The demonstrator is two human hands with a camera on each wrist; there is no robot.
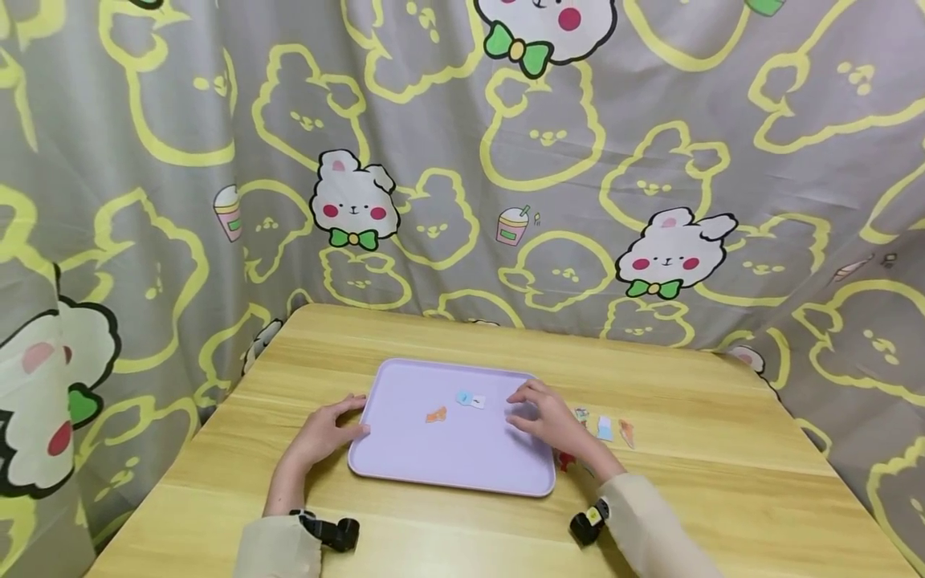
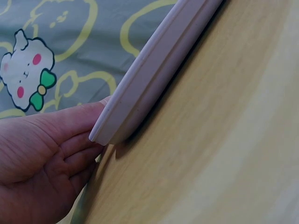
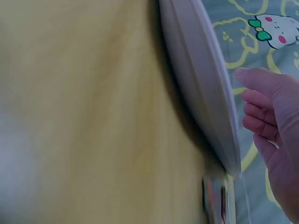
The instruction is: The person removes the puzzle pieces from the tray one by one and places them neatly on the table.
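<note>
The right hand, fingers apart, partly hides a red cutout; the left hand pinches the tray, long axis running left-right.

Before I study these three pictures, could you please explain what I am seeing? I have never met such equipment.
No robot here: a person works bare-handed. The wide picture is from a camera on the head, the others from wrist cameras. On the wooden table is a purple tray with small flat pieces on it; more pieces lie to its right. The left hand touches the tray's rim; whether it grips is unclear. The right hand, seemingly empty, is over the tray's right side.
</note>
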